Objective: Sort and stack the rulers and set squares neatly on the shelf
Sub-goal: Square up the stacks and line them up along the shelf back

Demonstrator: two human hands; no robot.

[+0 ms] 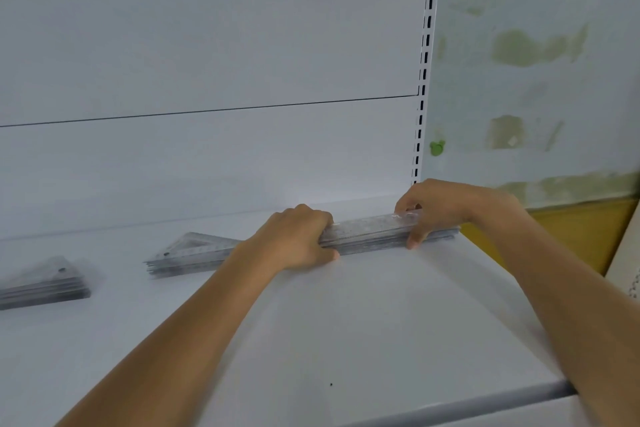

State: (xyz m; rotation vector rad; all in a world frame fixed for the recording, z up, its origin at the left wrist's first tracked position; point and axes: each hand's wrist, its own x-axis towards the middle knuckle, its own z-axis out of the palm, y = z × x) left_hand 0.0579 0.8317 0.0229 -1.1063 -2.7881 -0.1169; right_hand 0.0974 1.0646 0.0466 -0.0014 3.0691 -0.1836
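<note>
Head camera: I see the ruler stack (370, 231) lying at the shelf's (346, 322) right end, near the back. Left hand (298, 239) curls round its left end. Right hand (437, 209) pinches its right end, thumb in front. One set-square pile (192, 253) sits just left, a second pile (45, 282) further left.

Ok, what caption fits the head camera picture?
The left hand and right hand grip the ruler stack on the shelf beside a set square pile.

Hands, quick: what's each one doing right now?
Left hand: grips the left end of the ruler stack on the shelf.
Right hand: pinches the same stack near its right end.
</note>
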